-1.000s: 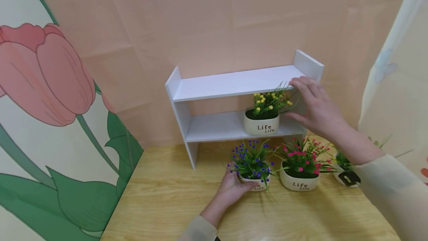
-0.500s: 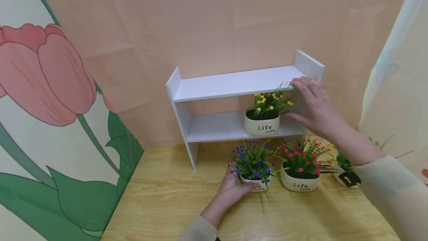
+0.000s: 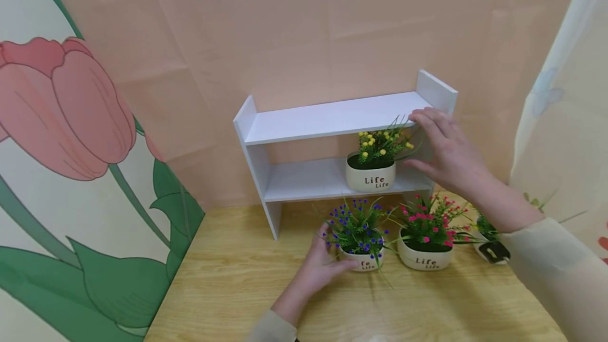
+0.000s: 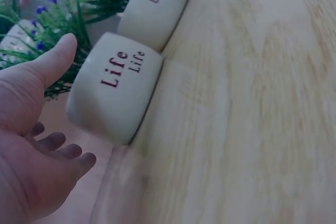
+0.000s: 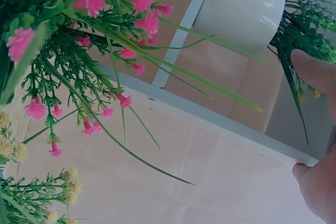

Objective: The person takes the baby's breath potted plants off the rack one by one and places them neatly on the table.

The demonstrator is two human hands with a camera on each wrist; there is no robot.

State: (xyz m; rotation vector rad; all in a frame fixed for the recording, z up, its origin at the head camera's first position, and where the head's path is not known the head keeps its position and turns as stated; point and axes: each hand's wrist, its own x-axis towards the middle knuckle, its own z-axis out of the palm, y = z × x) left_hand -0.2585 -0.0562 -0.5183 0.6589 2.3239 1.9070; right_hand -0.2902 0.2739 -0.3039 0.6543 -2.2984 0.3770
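Observation:
A white pot of blue-purple flowers, marked "Life", stands on the table before a white shelf. Beside its left side is my left hand, fingers spread and thumb apart; the left wrist view shows a gap between the hand and the pot. My right hand is at the shelf's right end, fingertips by the upper board's front edge, fingers extended. Its thumb points toward the pot of yellow flowers on the middle board, without gripping it. Some right fingers are out of the right wrist view.
Right of the blue-flowered pot stands a pot of pink flowers. Farther right, another potted plant is partly hidden by my right forearm, with a small black object in front of it. A pinkish backdrop hangs behind the shelf.
My left hand has loosened and drawn slightly left, its thumb off the blue-flowered pot's front. The pots and my right hand stay in place.

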